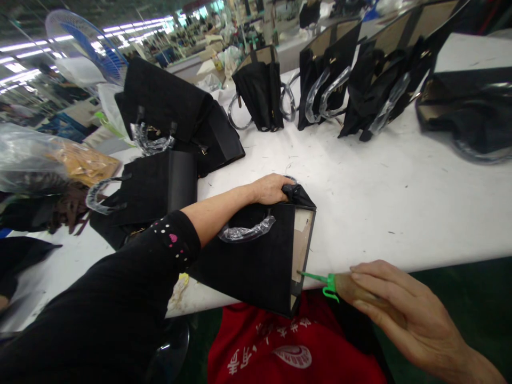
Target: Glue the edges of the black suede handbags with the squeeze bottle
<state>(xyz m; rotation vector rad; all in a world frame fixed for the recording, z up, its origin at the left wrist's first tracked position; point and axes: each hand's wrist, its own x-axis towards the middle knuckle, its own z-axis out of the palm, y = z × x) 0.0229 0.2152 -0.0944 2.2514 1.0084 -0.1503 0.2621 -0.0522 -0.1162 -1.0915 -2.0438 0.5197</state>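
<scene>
A black handbag (256, 261) lies on its side at the front edge of the white table, its open end facing right and showing a beige inner side. Its handle (248, 230) is wrapped in clear plastic. My left hand (270, 189) is closed on the bag's black lining (300, 195), which is folded back at the far corner. In my right hand (408, 304) is a brownish squeeze glue bottle (352, 288) with a green nozzle. The nozzle tip touches or hovers just over the beige inner edge; I cannot tell which.
More black handbags stand along the back, one (258, 88) near the middle. Others, including a black bag (148, 192), lie to the left on the white table (360, 208). Plastic-wrapped tan pieces (84, 160) sit at far left, beneath a blue fan (90, 45). I wear a red apron (288, 346).
</scene>
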